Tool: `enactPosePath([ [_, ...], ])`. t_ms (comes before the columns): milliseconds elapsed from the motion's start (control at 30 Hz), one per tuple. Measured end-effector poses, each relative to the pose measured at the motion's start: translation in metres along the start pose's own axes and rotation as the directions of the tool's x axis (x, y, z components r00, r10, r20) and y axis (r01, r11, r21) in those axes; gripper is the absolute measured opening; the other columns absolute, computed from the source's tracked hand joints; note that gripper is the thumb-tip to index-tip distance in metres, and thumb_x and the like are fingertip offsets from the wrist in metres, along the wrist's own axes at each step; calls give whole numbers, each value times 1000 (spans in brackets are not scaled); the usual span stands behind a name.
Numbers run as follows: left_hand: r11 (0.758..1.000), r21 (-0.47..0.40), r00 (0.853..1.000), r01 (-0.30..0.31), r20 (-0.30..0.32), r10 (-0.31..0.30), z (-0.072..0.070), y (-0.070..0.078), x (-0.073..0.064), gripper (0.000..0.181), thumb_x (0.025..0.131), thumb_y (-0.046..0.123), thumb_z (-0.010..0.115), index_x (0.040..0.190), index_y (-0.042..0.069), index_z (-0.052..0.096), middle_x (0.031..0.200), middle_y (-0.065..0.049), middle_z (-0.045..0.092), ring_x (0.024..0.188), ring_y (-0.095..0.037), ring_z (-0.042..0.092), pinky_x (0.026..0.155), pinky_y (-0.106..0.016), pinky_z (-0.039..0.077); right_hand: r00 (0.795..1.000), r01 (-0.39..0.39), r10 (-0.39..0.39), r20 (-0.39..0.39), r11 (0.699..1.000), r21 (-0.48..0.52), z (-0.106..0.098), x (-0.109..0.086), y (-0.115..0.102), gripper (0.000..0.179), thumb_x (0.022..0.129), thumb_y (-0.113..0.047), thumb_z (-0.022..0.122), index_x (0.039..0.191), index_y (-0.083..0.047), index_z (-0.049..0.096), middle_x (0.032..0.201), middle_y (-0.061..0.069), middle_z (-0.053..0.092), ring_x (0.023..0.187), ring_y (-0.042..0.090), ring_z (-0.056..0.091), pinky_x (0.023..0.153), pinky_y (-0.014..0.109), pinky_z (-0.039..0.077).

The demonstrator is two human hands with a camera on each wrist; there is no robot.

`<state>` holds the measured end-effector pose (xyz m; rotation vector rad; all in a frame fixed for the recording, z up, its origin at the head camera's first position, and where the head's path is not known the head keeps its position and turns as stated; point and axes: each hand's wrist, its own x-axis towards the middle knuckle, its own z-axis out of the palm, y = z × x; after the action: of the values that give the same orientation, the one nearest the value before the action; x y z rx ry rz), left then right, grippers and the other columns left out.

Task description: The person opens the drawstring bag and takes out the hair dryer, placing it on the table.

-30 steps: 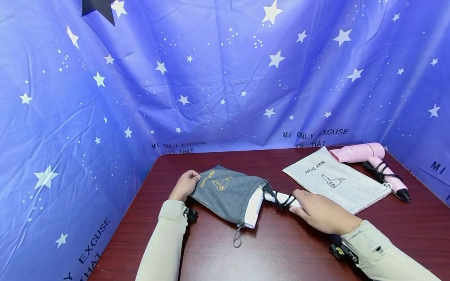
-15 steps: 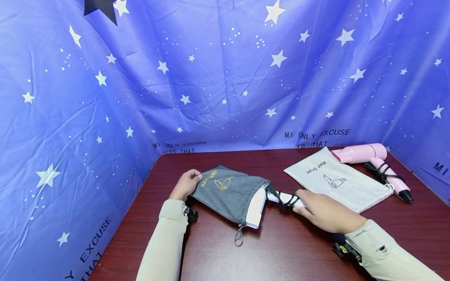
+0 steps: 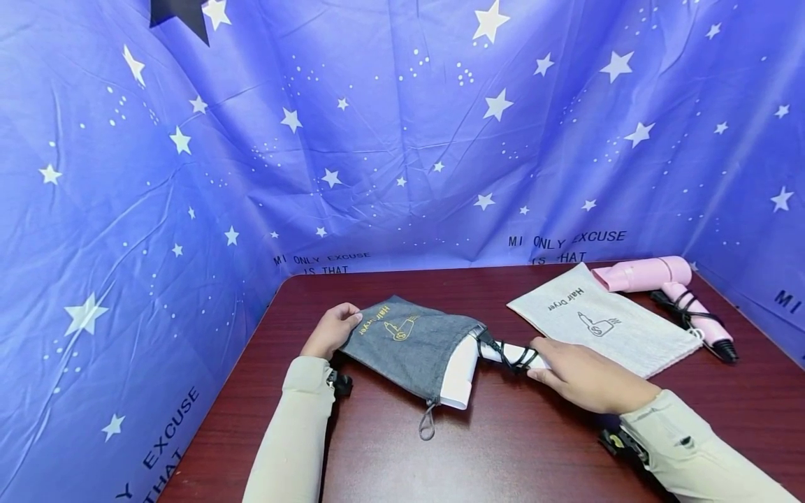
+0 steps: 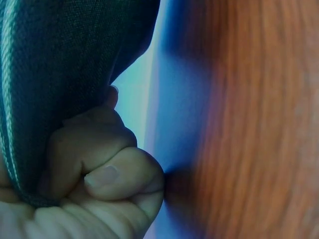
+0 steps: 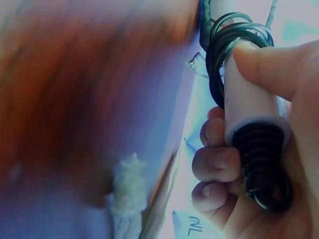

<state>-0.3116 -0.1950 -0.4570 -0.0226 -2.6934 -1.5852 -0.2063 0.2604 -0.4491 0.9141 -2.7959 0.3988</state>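
A grey drawstring bag [image 3: 411,346] with yellow "Hair Dryer" print lies slanted, its mouth toward the right. Part of a white hair dryer [image 3: 458,381] shows out of that mouth; the rest is hidden inside the cloth. My left hand [image 3: 331,331] pinches the bag's closed left corner, and the left wrist view shows curled fingers [image 4: 124,174] against the dark fabric. Around the dryer's handle [image 5: 251,94], my right hand [image 3: 591,375] has its fingers and thumb wrapped. Black cord [image 5: 239,37] is wound about the handle, just beyond the thumb.
On the right lies a flat light-grey bag [image 3: 604,325] with dark print. Behind it a pink hair dryer [image 3: 648,274] with wrapped black cord rests near the table's right edge. Blue star-patterned cloth [image 3: 402,140] hangs around the dark red table [image 3: 402,461].
My right hand and the white hair dryer have shifted slightly rightward, and a little more of the dryer shows beyond the bag's mouth. The left hand stays at the bag's corner.
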Motion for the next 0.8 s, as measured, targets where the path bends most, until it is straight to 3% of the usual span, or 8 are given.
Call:
enactPosePath([
  [800,997,23,996,-68,60,67,-6,-4,1,10,104,13,61,101,6,68,98,-5,63,89,-18,54,85,-33,41,1000,0,0,17,1000,16,-4,-3,7,16,103,-41,63,104,-30,52,77,-20,42,74,0,47,68,28,43],
])
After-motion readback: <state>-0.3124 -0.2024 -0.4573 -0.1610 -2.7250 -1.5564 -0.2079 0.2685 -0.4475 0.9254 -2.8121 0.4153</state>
